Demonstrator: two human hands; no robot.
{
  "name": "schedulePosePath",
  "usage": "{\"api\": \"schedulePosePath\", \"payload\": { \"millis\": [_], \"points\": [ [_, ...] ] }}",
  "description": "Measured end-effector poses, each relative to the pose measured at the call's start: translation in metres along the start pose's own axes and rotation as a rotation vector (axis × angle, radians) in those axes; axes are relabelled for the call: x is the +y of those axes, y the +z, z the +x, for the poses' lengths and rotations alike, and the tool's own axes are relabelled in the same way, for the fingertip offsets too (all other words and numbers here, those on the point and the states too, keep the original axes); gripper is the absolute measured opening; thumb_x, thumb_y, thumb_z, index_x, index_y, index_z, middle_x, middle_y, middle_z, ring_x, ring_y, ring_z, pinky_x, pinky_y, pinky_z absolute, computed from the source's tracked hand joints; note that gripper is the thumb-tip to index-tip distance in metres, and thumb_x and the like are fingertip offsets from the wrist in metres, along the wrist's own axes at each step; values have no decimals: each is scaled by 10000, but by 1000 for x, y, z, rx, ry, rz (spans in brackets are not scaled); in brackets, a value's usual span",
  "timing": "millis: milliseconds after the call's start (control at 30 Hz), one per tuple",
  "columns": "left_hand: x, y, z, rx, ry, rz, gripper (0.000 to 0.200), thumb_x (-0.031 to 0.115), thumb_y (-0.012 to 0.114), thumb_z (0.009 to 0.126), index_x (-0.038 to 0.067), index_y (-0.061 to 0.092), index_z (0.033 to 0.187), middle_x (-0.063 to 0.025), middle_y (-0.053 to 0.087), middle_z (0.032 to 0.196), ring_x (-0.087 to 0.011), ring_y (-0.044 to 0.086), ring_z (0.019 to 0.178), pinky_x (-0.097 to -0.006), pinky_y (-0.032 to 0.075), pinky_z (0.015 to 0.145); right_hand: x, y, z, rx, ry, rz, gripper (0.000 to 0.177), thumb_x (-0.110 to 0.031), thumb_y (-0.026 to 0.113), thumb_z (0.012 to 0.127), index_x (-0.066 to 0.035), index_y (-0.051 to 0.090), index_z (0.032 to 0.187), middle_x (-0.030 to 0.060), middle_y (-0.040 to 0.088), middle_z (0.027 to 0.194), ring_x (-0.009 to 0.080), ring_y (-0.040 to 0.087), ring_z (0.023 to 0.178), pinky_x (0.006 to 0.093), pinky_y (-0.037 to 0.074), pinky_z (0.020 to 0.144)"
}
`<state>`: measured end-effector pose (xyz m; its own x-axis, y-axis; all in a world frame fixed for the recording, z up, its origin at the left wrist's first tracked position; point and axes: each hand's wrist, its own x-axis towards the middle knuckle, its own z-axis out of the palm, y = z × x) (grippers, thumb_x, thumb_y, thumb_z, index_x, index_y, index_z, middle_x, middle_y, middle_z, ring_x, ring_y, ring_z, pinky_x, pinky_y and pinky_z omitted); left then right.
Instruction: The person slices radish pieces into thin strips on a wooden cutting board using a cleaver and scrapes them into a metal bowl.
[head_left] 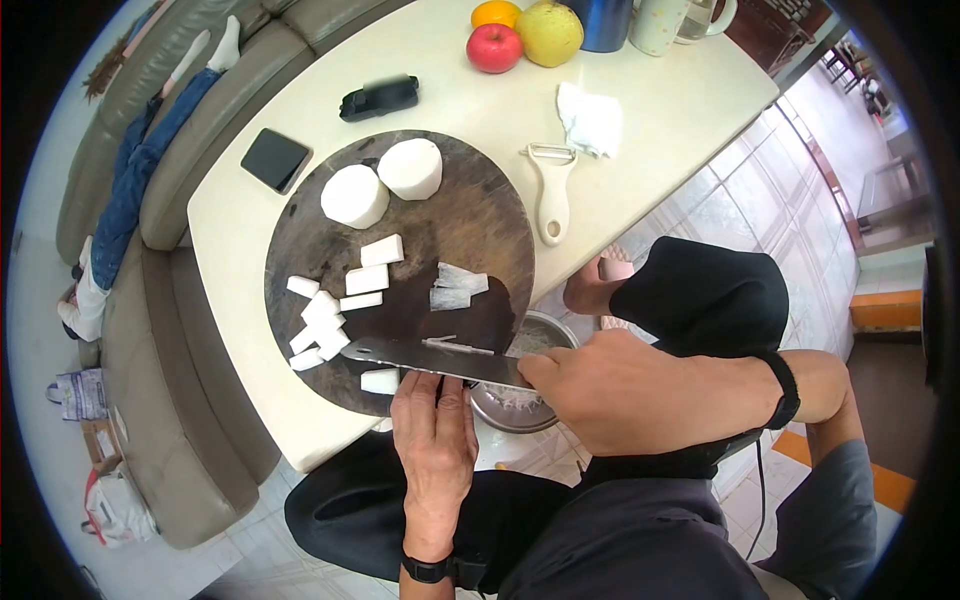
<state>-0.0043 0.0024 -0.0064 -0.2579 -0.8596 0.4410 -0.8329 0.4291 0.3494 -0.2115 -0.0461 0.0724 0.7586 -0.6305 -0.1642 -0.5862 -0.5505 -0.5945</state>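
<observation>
My right hand (pixel 620 390) is wrapped round the handle of a kitchen knife (pixel 400 357), its broad blade lying across the near part of a round wooden cutting board (pixel 420 215). Thin white strips (pixel 455 345) show along the blade. My left hand (pixel 435 425) has its fingers together and bent down at the blade's near side; what sits under the fingertips is hidden. Beside its index finger lies a white radish piece (pixel 378 381). Two thick radish rounds (pixel 355 196) stand at the board's far side. Several cut blocks (pixel 322 315) and some thin slices (pixel 458 286) lie mid-board.
A metal bowl (pixel 530 425) with white scraps sits below the board's edge. On the table (pixel 235 320) are a peeler (pixel 552 195), a tissue (pixel 590 120), a phone (pixel 275 160), a black object (pixel 380 98) and fruit (pixel 495 48). A person's legs (pixel 150 150) rest on a sofa.
</observation>
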Motion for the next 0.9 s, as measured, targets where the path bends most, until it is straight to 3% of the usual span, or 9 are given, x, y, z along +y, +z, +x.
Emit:
{"api": "schedulePosePath", "payload": {
  "millis": [400,567,900],
  "points": [
    [-3,2,-5,-28,-6,-15,252,-54,691,731,-76,641,977,-201,600,989,-384,587,895,-459,493,772,2,-16,-10,-76,-57,37,223,-8,665,651,105,554,808,221,608,704,387,644,651,430,506,546],
    [-3,0,-3,-58,-15,-24,241,-63,682,724,-68,641,962,-193,603,994,-384,586,887,-457,488,781,-6,-11,-13,-55,12,19,205,-1,651,666,97,555,819,215,600,673,364,647,619,427,507,535],
    [-1,1,-5,-32,-22,-27,231,-93,640,765,-86,626,996,-215,592,1071,-384,591,957,-440,497,830,-3,0,3,-8,-41,4,235,-12,688,654,89,571,831,210,621,694,347,656,632,412,506,537]
  ]
}}
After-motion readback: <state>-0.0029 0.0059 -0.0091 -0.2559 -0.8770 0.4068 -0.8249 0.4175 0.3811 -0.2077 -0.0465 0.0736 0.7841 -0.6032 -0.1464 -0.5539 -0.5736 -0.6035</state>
